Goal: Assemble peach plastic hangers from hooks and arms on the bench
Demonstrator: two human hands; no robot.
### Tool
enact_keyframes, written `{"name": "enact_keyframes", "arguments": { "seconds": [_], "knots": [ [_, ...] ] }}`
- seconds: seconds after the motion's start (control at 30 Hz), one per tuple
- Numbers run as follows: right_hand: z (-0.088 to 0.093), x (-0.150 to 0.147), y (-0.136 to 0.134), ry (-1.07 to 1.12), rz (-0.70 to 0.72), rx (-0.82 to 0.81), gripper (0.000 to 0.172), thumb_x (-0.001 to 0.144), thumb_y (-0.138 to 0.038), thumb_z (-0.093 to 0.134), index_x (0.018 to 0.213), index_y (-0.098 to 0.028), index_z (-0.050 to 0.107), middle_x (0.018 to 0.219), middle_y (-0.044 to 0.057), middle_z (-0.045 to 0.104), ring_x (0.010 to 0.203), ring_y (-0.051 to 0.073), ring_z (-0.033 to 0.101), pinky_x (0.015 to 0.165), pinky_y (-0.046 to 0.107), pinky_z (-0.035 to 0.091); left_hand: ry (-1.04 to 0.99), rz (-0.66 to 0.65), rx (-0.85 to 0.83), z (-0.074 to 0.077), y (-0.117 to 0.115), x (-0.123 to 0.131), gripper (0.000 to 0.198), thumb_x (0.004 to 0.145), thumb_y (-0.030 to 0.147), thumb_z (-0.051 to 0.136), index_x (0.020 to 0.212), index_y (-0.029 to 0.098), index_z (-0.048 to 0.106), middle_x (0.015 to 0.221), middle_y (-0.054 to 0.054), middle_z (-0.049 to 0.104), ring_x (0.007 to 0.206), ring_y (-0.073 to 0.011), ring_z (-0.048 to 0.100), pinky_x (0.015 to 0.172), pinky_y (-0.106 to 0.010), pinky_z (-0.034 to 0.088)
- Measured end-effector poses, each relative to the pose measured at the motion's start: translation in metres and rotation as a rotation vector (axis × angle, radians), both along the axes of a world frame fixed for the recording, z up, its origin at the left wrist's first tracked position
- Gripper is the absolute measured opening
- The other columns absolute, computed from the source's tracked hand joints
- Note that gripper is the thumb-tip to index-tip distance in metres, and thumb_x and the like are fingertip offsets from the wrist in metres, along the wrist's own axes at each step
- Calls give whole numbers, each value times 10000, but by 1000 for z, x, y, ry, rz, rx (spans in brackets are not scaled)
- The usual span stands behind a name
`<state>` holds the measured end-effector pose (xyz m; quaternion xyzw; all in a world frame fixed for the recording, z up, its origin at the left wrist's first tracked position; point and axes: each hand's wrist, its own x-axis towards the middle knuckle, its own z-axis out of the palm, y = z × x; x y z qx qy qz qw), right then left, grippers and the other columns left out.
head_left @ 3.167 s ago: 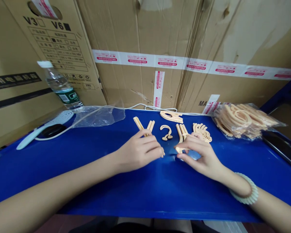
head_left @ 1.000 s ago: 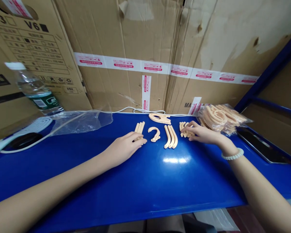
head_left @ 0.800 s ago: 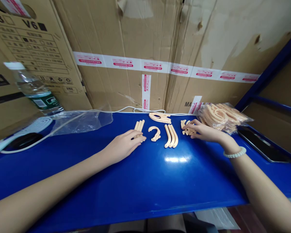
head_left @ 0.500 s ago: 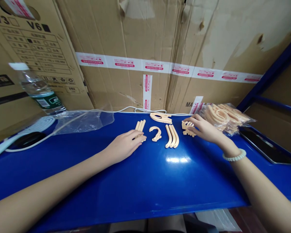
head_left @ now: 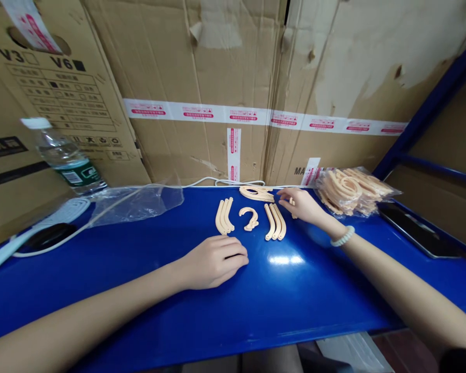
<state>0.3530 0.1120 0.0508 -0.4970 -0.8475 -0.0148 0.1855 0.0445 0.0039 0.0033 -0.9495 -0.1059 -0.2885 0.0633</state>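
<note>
Three left strips (head_left: 226, 216), three right strips (head_left: 276, 221) and one bag (head_left: 355, 190) lie on the tabletop (head_left: 225, 316). Since half a second ago, the left hand (head_left: 214, 262) has come off the left strips and rests loosely curled just nearer than them, grip hidden; the right hand (head_left: 302, 205), now farther left, bends over small pieces (head_left: 292, 202), pinching or not I cannot tell.

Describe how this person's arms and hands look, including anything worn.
The left hand and right hand are ungloved, the visible forearms bare. A pale, beaded bracelet circles the right wrist. Something black, possibly a sleeve, shows at the right arm's cut-off end.
</note>
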Motion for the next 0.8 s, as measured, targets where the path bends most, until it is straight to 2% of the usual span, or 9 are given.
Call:
{"name": "enact_keyframes", "arguments": {
  "seconds": [0.1,0.2,0.33,0.43,0.6,0.7,0.8],
  "knots": [
    [3,-20,21,-44,-39,-55,238,931,-252,645,1136,-141,691,1083,149,760,1011,285,710,876,332,513,-6,2,-15,-2,2,-3,179,984,139,506,1068,134,664,1051,-82,747,944,-214,689,828,-348,543],
    [5,-35,42,-56,-81,-123,261,863,-312,749,1060,-141,729,1052,174,766,971,317,726,816,325,518,3,-7,-7,-1,2,-3,176,985,138,503,1066,132,659,1054,-80,748,942,-213,686,822,-343,538],
    [4,-42,56,42,-103,-196,151,757,-228,816,873,-154,755,845,113,776,838,290,737,756,305,522,1,-7,8,1,1,-3,181,988,134,489,1041,137,662,1040,-77,752,932,-204,686,816,-333,534],
    [2,-42,55,217,-110,-203,172,722,-205,819,870,-152,748,817,81,762,811,266,726,748,314,539,-3,-9,14,2,0,-4,194,990,135,477,1031,139,666,1026,-83,752,925,-199,688,809,-326,535],
    [5,-36,28,601,-58,-235,303,798,-280,735,1054,-123,695,904,99,738,717,202,704,663,331,594,-4,6,17,3,0,-4,208,991,144,471,1017,147,677,1012,-86,760,919,-199,702,805,-328,552],
    [13,-29,-4,788,13,-250,362,825,-383,712,1090,-141,670,921,88,719,691,174,676,653,341,611,-35,40,40,2,0,-4,204,980,147,480,1022,149,680,996,-86,764,874,-197,710,786,-337,568],
    [19,-23,-42,948,82,-270,387,823,-434,735,1101,-173,664,940,63,702,675,145,638,611,305,588,-156,109,3,0,-3,-3,199,964,129,508,1079,164,667,1019,-79,760,888,-196,719,780,-324,576]
  ]
}}
